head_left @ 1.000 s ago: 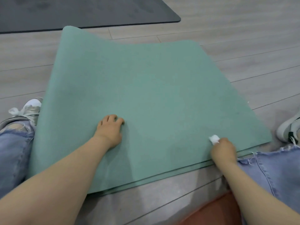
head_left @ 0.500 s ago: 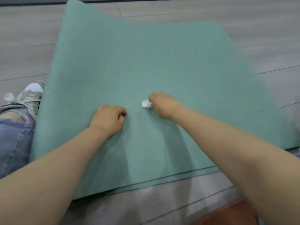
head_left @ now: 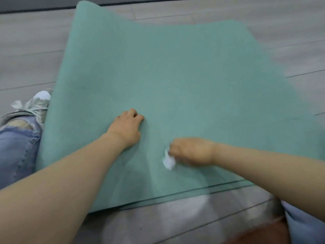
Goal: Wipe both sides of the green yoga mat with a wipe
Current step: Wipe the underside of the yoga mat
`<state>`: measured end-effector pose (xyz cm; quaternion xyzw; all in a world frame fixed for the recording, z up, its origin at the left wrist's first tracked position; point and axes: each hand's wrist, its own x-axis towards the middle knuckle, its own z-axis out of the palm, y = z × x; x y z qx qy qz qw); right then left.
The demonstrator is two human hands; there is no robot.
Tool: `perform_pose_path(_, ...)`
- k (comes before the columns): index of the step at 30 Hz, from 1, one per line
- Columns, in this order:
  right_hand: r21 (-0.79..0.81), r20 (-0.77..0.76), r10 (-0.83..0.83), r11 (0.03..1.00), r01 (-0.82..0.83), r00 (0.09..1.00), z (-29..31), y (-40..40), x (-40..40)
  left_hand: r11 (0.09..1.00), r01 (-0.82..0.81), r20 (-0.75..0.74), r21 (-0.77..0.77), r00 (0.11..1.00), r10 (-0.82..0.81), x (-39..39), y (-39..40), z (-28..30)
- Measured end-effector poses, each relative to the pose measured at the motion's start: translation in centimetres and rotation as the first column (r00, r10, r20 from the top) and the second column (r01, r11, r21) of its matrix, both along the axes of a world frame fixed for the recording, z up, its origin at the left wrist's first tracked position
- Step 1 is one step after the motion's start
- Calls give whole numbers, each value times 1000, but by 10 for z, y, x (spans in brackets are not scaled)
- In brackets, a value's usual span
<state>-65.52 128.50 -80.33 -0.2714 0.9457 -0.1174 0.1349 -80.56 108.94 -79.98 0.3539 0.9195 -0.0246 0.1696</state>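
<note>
Green yoga mat [head_left: 175, 76], folded in layers, lies on grey plank floor [head_left: 26, 50]. Left hand [head_left: 125, 128] presses it flat, fingers curled. Right hand [head_left: 191, 151], grip closed on white wipe [head_left: 168, 162], has swept nearer the mat's front edge than half a second ago.

No readable text

We find no words, labels, brands or numbers anywhere on the green yoga mat [head_left: 175, 81].

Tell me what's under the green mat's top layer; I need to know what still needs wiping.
At the near edge of the green yoga mat, another green layer edge peeks out beneath, lying on the wood floor. The lower layer's surface is covered and cannot be seen.
</note>
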Motion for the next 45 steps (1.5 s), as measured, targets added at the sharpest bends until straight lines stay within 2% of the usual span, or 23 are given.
perform_pose_path(1,6,-35,-212,977,213,977,-5,7,-36,1000,-21,22,5,1000,21,6,-1,-2)
perform_pose_path(2,16,-49,-436,899,437,898,-6,18,-65,999,-36,42,6,998,36,13,-1,-3)
perform_pose_path(3,1,-47,-635,772,636,771,-6,33,-87,999,-48,51,-2,998,48,19,0,-4)
perform_pose_path(5,-53,-81,-871,489,871,484,-6,49,-108,997,-82,31,-12,996,82,29,2,-9)
perform_pose_path(6,-75,-68,-902,430,900,425,-6,46,-108,995,-101,15,-8,995,101,32,4,-10)
perform_pose_path(7,-49,-70,-877,480,876,476,-3,37,-101,993,-115,-4,-4,993,115,33,6,-11)
perform_pose_path(10,136,-10,-687,719,681,727,7,2,-38,998,-63,-105,-30,993,59,23,12,-4)
perform_pose_path(14,270,170,-425,888,372,889,31,-29,73,998,5,-100,-60,995,-11,-4,26,8)
perform_pose_path(17,273,131,-349,912,305,928,36,-23,57,993,109,-81,-40,990,-112,-11,37,3)
perform_pose_path(20,253,-49,-454,856,450,890,19,12,-33,985,173,-2,4,985,-173,-8,42,-3)
perform_pose_path(21,233,-81,-543,805,545,836,17,25,-63,987,161,11,15,987,-162,-2,42,-6)
perform_pose_path(23,132,-127,-750,635,761,649,12,49,-104,995,94,14,32,995,-94,12,40,-15)
perform_pose_path(24,81,-137,-819,551,830,557,7,54,-113,997,57,7,43,998,-57,20,39,-19)
perform_pose_path(25,44,-144,-846,513,857,514,3,56,-116,998,34,-5,56,999,-34,25,37,-23)
perform_pose_path(27,75,-144,-785,599,797,603,3,48,-95,997,45,-30,67,999,-43,31,34,-26)
perform_pose_path(30,121,1,-612,785,607,791,8,31,-25,991,93,-90,96,992,-84,26,27,-25)
perform_pose_path(33,185,102,-403,906,381,910,24,14,57,990,103,-100,98,991,-94,24,27,-22)
perform_pose_path(37,260,241,-86,965,21,967,37,16,61,996,59,-70,67,996,-54,32,36,-21)
perform_pose_path(39,308,148,-94,950,45,985,33,31,21,998,45,-52,44,998,-43,35,36,-21)
perform_pose_path(41,352,34,-339,885,306,940,27,56,-29,999,29,-41,40,999,-27,37,37,-20)
perform_pose_path(43,294,-63,-681,686,665,730,24,79,-63,999,17,-30,43,999,-16,39,38,-20)
perform_pose_path(44,234,-93,-802,558,796,589,20,84,-71,999,13,-30,50,999,-12,40,38,-20)
perform_pose_path(45,161,-97,-863,478,863,496,15,84,-73,998,10,-38,61,999,-8,41,38,-21)
